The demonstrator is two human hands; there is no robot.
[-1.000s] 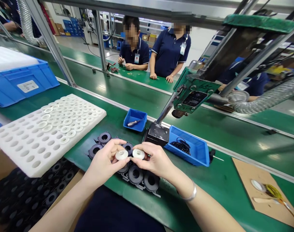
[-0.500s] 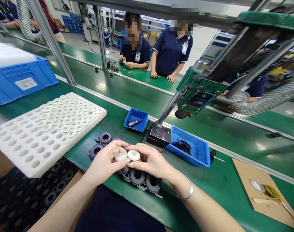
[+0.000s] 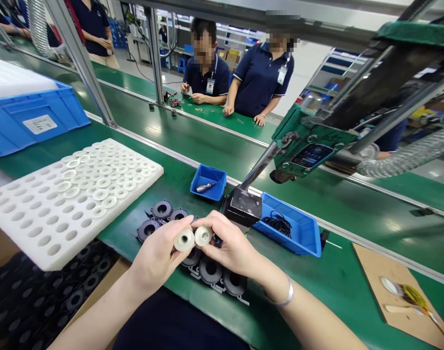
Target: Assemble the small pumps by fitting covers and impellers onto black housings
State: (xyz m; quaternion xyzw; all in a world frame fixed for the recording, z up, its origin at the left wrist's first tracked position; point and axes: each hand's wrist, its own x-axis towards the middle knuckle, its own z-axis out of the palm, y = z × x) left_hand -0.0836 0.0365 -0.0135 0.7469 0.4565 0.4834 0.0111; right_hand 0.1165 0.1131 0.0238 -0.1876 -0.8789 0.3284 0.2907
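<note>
My left hand [image 3: 159,250] is closed round a white flanged ring [image 3: 184,240] with a dark hole in its middle. A similar white flanged ring [image 3: 203,236] sits between the thumb and fingers of my right hand [image 3: 231,243]. The two rings are side by side, their round faces turned towards me. Below and behind my hands, several black round frames [image 3: 210,270] with open centres lie on the green bench [image 3: 269,306]; my hands hide some of them. At left, a white foam tray [image 3: 57,260] carries many white rings in and over its holes.
A green press [image 3: 302,148] stands over a black block [image 3: 241,206]. Blue bins hold a metal-handled tool [image 3: 206,186] and black cords [image 3: 278,224]. Cardboard [image 3: 367,265] lies at right, a blue crate [image 3: 10,126] at left. Two co-workers [image 3: 207,78] are across the line.
Both hands have tilted the white rings, so their faces and holes now point more towards me. The view has shifted slightly. A standing person shows more fully at the back left.
</note>
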